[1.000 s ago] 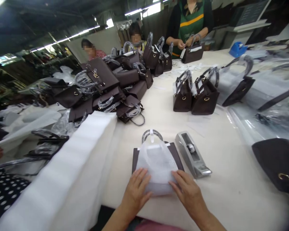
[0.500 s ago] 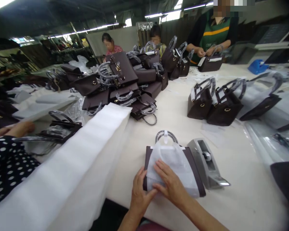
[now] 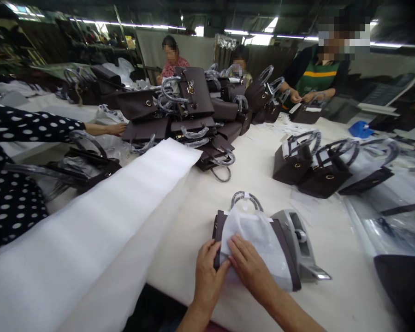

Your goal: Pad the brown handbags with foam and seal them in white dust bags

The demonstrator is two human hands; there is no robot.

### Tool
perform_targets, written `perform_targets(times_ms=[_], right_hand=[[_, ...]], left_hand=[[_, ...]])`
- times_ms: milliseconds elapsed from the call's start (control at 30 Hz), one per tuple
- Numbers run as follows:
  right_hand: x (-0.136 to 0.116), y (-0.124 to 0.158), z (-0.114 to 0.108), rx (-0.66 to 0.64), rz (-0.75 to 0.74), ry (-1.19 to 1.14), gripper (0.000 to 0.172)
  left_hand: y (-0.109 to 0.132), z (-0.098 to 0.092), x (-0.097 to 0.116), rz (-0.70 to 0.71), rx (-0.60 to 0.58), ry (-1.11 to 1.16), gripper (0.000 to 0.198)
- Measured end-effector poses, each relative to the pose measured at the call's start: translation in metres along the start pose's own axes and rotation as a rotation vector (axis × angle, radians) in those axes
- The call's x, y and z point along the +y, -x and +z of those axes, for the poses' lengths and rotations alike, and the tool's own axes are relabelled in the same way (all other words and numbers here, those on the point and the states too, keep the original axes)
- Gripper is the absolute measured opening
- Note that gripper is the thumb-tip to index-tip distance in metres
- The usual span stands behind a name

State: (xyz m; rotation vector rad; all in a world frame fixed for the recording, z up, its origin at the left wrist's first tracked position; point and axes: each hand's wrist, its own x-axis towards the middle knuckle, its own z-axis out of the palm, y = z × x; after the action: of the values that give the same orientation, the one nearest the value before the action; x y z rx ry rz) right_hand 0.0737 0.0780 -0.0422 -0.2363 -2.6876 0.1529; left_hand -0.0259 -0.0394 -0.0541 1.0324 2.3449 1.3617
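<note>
A dark brown handbag [image 3: 288, 240] stands on the table in front of me, its looped handles [image 3: 248, 199] wrapped in clear film. A white foam sheet [image 3: 263, 249] covers most of its front. My left hand [image 3: 209, 269] grips the bag's left edge, thumb toward the front and fingers at the side. Flat on the foam lies my right hand [image 3: 251, 265], fingers stretched out and pointing up, close to the left thumb. Against the bag's right side is a grey tape dispenser [image 3: 302, 258].
Long white foam sheets [image 3: 100, 221] are stacked at left. Behind them rises a pile of brown handbags [image 3: 197, 92]. More handbags [image 3: 292, 159] stand at right, near clear plastic [image 3: 376, 235]. A co-worker's polka-dot sleeve [image 3: 31, 122] reaches in from the left; others work across the table.
The view has shifted, and the bag appears slightly turned, showing more of its left side. My right hand stays on the foam. The co-worker's arm at left has stretched toward the bag pile.
</note>
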Motion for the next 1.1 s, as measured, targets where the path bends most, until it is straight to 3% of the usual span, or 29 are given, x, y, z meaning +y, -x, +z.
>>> perform_targets(times_ms=[167, 333, 433, 567, 767, 1100], right_hand=[[0.001, -0.002, 0.003, 0.019, 0.072, -0.043, 0.037], [0.007, -0.001, -0.006, 0.133, 0.168, -0.274, 0.039], [0.01, 0.003, -0.013, 0.185, 0.205, -0.39, 0.044], [0.009, 0.007, -0.014, 0.145, 0.119, -0.356, 0.049], [0.008, 0.009, -0.007, 0.09, -0.055, -0.248, 0.049], [0.007, 0.01, -0.007, -0.109, -0.171, -0.114, 0.042]], left_hand=[[-0.011, -0.003, 0.011, -0.094, 0.028, 0.007, 0.012], [-0.03, -0.008, 0.017, 0.124, -0.046, -0.037, 0.005], [-0.045, -0.008, 0.02, 0.172, -0.134, 0.007, 0.006], [-0.058, -0.005, 0.018, 0.181, -0.19, 0.064, 0.009], [-0.059, 0.001, 0.009, 0.123, -0.21, 0.153, 0.009], [-0.063, 0.005, 0.003, -0.029, -0.264, 0.292, 0.01]])
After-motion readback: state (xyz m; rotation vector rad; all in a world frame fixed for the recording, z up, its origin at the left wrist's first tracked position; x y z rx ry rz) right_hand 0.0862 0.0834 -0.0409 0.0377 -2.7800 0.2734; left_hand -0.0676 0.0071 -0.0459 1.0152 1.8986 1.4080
